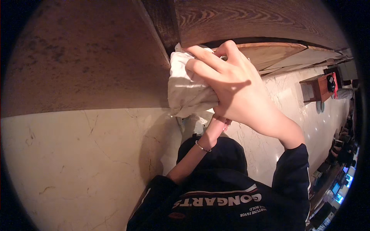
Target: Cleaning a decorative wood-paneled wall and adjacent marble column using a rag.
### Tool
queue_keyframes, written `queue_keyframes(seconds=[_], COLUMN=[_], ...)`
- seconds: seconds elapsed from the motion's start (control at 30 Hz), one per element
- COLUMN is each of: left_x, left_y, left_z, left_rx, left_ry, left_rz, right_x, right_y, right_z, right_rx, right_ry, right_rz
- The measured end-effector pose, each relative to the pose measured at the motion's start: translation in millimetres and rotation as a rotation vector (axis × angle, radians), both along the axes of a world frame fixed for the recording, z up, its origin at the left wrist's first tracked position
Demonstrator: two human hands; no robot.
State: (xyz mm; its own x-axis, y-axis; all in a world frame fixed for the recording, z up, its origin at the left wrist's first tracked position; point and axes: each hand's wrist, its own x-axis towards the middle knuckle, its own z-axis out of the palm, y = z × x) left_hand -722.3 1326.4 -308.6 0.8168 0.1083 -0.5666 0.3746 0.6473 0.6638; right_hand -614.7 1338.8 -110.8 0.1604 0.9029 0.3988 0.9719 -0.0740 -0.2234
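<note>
My right hand [234,78] is spread over a crumpled white cloth [189,92], with bent fingers gripping it. Behind the cloth's upper part is a dark wooden post [162,23], where a brown panel meets wood-grained boards. Lower down, my left hand [221,122] reaches in beneath the right one, a thin bracelet [202,146] around its wrist. The right hand and the cloth cover most of its fingers, so whatever it may hold is hidden.
A wide brown panel [86,63] fills the upper left, above a pale veined stone floor [95,161]. Wood-grained boards [245,20] run along the top. At the right stands a small wooden table [318,86]; several lit screens [339,197] glow at the far lower right.
</note>
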Motion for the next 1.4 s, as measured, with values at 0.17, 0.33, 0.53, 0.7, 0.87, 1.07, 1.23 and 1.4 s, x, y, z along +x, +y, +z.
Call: queue_keyframes(seconds=[0.17,0.33,0.53,0.7,0.87,1.07,1.23,1.4], left_x=[1,0,-2,-1,-3,0,3,2], left_y=[1,5,8,7,3,0,1,-1], left_z=[9,15,14,14,12,11,8,14], left_rx=[-0.043,-0.070,-0.031,-0.028,-0.031,-0.047,-0.044,-0.062], left_ry=[-0.021,-0.059,-0.084,-0.077,-0.084,-0.076,-0.059,-0.077], left_rz=[0.049,0.021,-0.006,-0.018,-0.023,-0.023,-0.023,-0.007], right_x=[7,21,42,41,44,46,48,49], right_y=[-7,-31,-61,-66,-68,-69,-65,-71], right_z=[7,23,19,4,-2,-3,-3,10], right_rx=[-0.032,-0.128,-0.070,-0.031,0.011,0.014,-0.009,0.013], right_ry=[0.027,-0.027,-0.041,0.114,0.081,0.076,0.116,0.117], right_rz=[0.012,-0.099,-0.253,-0.305,-0.296,-0.292,-0.279,-0.259])
